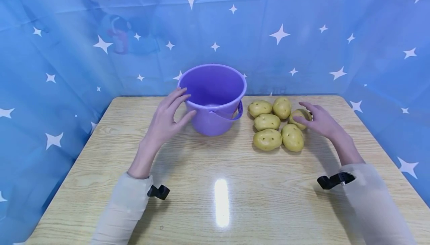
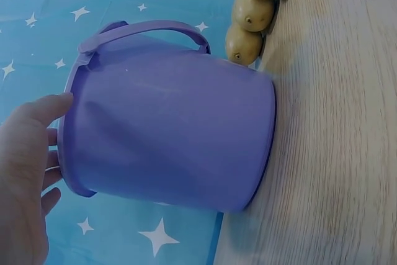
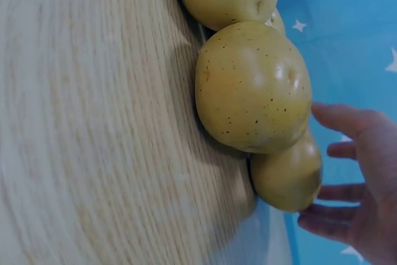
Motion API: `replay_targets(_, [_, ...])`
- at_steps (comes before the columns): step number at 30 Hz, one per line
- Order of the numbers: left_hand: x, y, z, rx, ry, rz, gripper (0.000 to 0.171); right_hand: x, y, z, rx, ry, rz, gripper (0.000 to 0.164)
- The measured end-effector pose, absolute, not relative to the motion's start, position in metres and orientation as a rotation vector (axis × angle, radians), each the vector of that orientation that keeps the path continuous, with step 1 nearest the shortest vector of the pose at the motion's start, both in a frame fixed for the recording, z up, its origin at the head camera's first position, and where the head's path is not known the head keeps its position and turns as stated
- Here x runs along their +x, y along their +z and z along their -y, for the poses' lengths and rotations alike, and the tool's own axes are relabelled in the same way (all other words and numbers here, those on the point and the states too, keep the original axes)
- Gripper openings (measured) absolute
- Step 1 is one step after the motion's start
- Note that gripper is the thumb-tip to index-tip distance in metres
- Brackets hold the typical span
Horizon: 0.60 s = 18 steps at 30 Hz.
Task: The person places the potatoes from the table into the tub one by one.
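Observation:
A purple bucket (image 1: 215, 122) stands upright on the table, its handle (image 1: 239, 111) hanging at the right side. My left hand (image 1: 165, 117) is at the bucket's left rim, fingers extended over the edge and thumb apart from them on the outer side. In the left wrist view the thumb meets the rim and the other fingers are partly hidden behind it. To the right, several yellow potatoes (image 1: 267, 139) lie grouped. My right hand (image 1: 320, 121) reaches around the rightmost potato (image 1: 300, 118), thumb and fingers spread; firm contact cannot be made out.
The light wooden table (image 1: 188, 185) extends in front of both hands. Behind it and at the sides hangs a blue cloth (image 1: 242, 32) with white stars. Black straps (image 1: 336, 180) are on the wrists.

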<state>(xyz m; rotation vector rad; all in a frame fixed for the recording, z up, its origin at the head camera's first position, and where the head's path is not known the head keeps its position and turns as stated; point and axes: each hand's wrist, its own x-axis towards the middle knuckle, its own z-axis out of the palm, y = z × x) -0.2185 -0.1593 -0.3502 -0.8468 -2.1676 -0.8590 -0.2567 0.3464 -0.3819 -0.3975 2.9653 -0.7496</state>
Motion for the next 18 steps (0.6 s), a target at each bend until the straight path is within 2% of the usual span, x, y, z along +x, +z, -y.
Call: replay_targets(18, [-0.223,-0.354,0.147,-0.886,-0.931,2.085,0.038,-0.263,-0.393,-0.354,-0.405,-0.676,-2.931,0.075])
